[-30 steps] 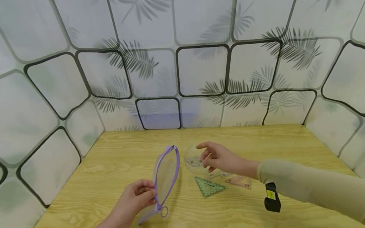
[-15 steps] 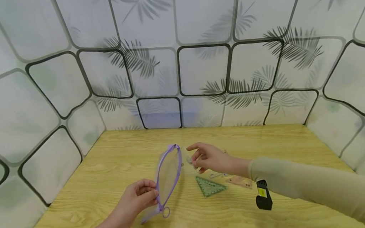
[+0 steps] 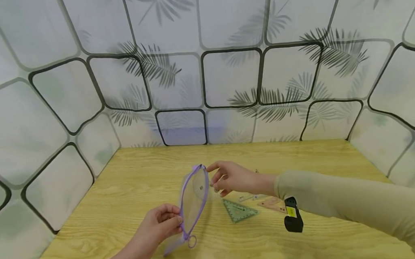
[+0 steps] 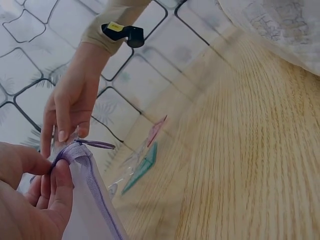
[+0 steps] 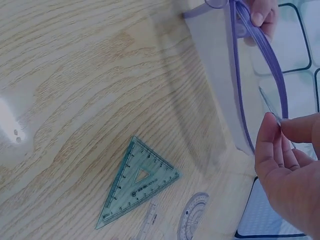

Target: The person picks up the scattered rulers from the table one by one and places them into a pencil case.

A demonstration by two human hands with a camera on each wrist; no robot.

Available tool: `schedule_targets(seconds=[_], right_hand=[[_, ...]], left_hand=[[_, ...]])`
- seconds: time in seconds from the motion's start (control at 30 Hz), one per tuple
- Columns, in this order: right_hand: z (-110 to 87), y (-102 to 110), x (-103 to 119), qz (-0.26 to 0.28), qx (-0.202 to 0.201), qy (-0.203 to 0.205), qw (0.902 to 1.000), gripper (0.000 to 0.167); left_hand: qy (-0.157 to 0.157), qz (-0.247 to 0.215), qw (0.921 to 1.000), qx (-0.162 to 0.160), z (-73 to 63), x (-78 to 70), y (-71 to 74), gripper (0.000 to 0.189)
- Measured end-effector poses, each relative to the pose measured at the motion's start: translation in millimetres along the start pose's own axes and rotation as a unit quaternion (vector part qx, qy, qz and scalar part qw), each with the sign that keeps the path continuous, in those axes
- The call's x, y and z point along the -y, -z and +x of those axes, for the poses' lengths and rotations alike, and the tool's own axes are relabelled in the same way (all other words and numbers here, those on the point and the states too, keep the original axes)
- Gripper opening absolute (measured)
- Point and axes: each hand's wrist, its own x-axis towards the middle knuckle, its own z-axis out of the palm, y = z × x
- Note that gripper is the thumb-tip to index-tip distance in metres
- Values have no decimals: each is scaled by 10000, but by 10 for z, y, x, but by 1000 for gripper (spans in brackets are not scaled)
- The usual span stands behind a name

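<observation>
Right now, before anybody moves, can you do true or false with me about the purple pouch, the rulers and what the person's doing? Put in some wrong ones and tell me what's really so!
1. The left grip holds the purple-edged pouch. True.

2. The pouch is zipped shut. False: it is gaping open.

3. The green triangle lies flat on the wooden table. True.

4. The right grip is pinching the green triangle. False: it is pinching a see-through piece.

5. A black gadget is on the right arm. True.

6. The pink ruler is inside the pouch. False: the pink ruler is on the table.
</observation>
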Motion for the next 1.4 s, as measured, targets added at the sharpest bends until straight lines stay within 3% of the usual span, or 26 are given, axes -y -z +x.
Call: schedule_targets(seconds=[0.87, 1.4], right_hand=[[87, -52, 107, -304, 49, -252, 9992, 49], [91, -97, 109, -164, 113, -282, 9994, 49]], left_hand=[[-94, -44, 9999, 103, -20, -43, -147, 29], [-10, -169, 9997, 166, -31, -38, -161, 26]])
